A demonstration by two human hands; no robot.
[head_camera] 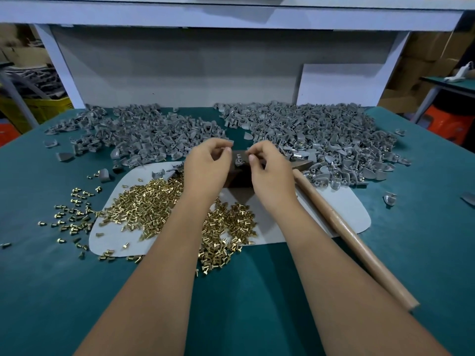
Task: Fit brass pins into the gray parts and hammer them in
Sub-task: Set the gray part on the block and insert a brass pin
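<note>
One gray part (239, 160) sits on a dark block (239, 176) at the middle of the table. My right hand (270, 173) pinches that part from the right. My left hand (208, 165) is just left of it, fingers curled, pinching a small brass pin (227, 149) at its fingertips. A heap of brass pins (144, 209) lies on a white mat (341, 201) under my left forearm. The hammer's wooden handle (359, 242) lies to the right of my right arm, its head (303, 164) near the block.
Two large heaps of gray parts lie at the back, one on the left (144, 132) and one on the right (321, 134). Loose pins (74, 214) are scattered on the green table (257, 291). A white shelf frame (61, 65) stands behind.
</note>
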